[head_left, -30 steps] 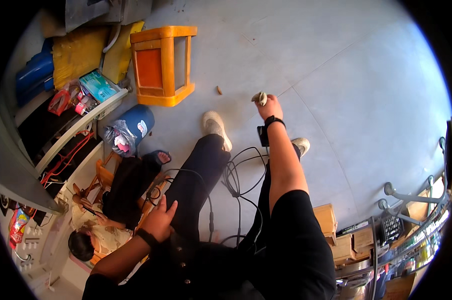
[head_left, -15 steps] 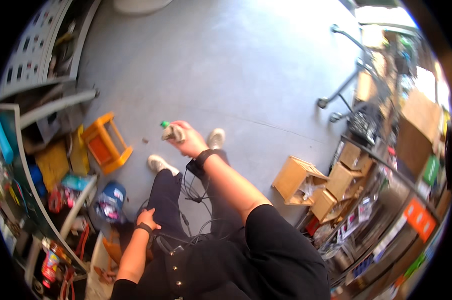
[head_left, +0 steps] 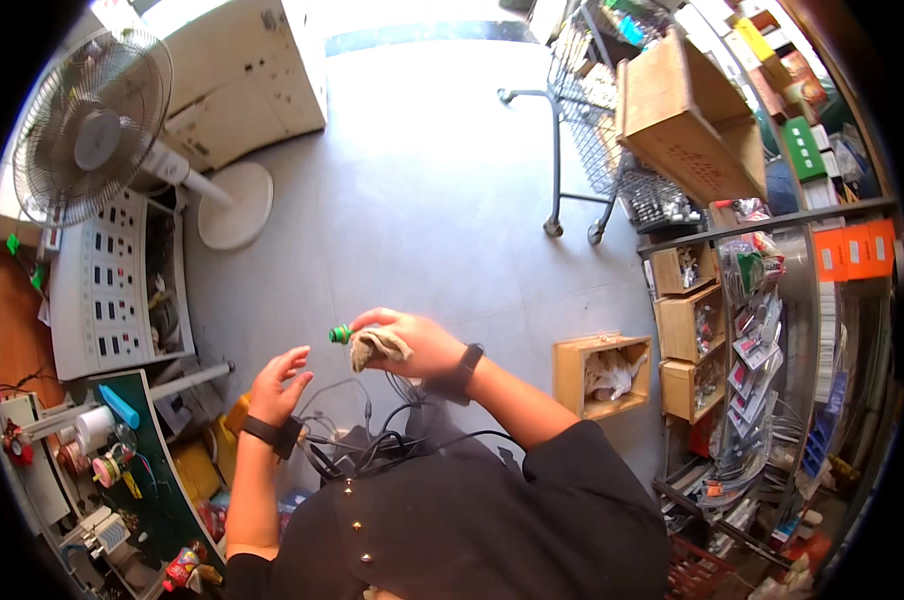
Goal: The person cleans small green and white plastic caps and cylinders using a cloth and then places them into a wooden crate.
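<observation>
My right hand (head_left: 422, 343) is closed round a crumpled beige cloth (head_left: 377, 346), held out in front of me above the floor. A small green cylindrical thing (head_left: 340, 334) pokes out beside the cloth at the fingertips; its kind does not show. My left hand (head_left: 277, 385) is raised to the left of it with fingers apart and nothing in them, above the black cables (head_left: 382, 440) that hang at my front. Both wrists wear dark bands.
At the left stand a floor fan (head_left: 97, 138), a grey control panel (head_left: 117, 275) with switches, and a cluttered dark green bench (head_left: 157, 490). A wooden box (head_left: 602, 375) with plastic bags is on the floor at right, near shelves and a wheeled trolley (head_left: 582, 150).
My left hand has risen from my thigh and its fingers have spread. My right hand still grips the cloth. The view has shifted, bringing the fan in and the orange stool mostly out.
</observation>
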`<state>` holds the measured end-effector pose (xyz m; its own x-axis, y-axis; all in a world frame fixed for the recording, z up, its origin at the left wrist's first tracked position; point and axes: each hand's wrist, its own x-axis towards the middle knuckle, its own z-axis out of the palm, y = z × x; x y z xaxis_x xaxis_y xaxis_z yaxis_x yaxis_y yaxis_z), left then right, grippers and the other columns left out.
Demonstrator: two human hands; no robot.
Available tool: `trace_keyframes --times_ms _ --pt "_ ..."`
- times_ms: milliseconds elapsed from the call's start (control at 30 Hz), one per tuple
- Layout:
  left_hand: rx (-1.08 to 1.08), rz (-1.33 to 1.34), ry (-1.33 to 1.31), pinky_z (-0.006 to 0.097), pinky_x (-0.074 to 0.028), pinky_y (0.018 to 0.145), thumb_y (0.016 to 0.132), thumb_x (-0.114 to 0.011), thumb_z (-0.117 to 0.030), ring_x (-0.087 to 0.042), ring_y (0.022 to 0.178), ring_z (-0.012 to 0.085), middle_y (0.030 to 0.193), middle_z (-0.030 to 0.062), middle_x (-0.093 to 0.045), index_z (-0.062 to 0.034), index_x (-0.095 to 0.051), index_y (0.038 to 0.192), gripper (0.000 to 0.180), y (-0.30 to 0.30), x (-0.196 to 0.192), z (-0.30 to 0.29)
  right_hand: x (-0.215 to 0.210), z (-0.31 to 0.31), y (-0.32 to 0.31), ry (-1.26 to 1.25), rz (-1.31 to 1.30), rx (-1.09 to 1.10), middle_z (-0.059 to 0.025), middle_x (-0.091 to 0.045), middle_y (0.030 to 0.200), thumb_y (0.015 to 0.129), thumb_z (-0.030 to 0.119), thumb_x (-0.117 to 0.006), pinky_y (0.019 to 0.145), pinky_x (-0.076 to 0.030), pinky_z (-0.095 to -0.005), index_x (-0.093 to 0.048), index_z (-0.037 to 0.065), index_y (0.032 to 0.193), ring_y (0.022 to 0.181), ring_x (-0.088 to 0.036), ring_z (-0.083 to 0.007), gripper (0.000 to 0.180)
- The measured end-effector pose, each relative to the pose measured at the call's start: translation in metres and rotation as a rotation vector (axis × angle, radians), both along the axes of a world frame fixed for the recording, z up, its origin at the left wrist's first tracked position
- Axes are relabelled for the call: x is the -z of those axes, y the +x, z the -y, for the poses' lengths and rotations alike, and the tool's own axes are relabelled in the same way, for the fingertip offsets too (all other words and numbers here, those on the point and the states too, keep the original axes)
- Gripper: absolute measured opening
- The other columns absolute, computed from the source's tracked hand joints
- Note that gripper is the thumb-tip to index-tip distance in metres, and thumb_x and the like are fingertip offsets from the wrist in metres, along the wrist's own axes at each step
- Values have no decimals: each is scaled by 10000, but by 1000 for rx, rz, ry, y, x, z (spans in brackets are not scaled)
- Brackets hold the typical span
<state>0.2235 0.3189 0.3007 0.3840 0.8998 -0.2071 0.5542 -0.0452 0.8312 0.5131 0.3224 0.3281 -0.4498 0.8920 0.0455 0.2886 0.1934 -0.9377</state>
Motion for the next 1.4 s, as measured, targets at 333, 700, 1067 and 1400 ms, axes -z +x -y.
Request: trace_keyframes --times_ms 333,700,1067,1400 --pt "651 263 353 319 -507 810 751 -665 13 -612 960 253 1113 106 -619 -71 -598 1154 417 150 -154 -84 -91 9 68 169 -222 184 -85 -591 1126 766 116 -717 850 -499 -323 -641 65 1026 1009 -590 -214 276" --pt "649 604 38 242 -518 728 803 -645 51 -608 844 99 910 45 -620 -21 -622 1067 275 210 -157 -208 -136 -59 113 239 -167 497 -99 -581 1140 789 -1 -654 795 -497 -275 -585 39 1110 967 -592 -159 330" --pt "758 743 -267 237 -504 781 851 -619 20 -611 890 95 954 21 -616 -20 -591 1118 271 301 -151 -303 -99 -63 183 -189 -730 1127 -123 -631 1015 952 325 -508 677 -541 -297 -490 43 1235 775 -619 -157 400" --pt "1058 852 -508 282 -503 864 852 -601 44 -615 977 155 1105 51 -581 -21 -533 1199 359 467 -165 -275 -106 -7 279 -36 -1543 1023 -165 -364 1421 961 394 -406 1057 -301 -548 -287 88 1417 1307 -350 -336 562"
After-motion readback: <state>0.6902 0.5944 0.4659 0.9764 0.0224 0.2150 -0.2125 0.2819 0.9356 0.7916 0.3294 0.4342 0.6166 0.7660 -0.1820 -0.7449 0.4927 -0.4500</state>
